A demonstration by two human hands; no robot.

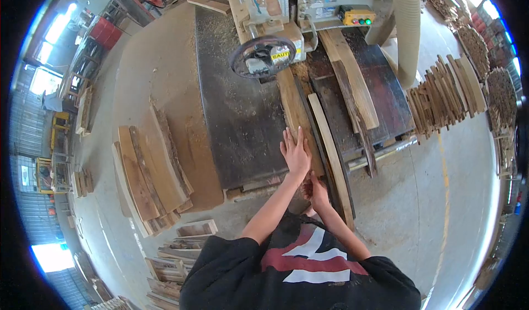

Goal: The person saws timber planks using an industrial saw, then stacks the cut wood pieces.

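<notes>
A wooden board [298,107] lies lengthwise on the dark machine table, its far end under the head of a saw-like machine [275,32]. My left hand [297,153] rests flat on top of the board, fingers spread and pointing toward the machine. Just behind it, my right hand [315,192] is closed at the board's near end, fingers curled round the edge; part of its grip is hidden. To the right of the board runs a dark fence [315,131], with a pale narrow strip of wood [330,153] beyond it.
A black handwheel [263,56] and a yellow control box [357,16] are on the machine. Rough-edged boards [352,84] lie on the table's right side. Stacked planks [146,172] stand left, more wood [449,95] right. A ribbed hose [406,34] hangs at the right.
</notes>
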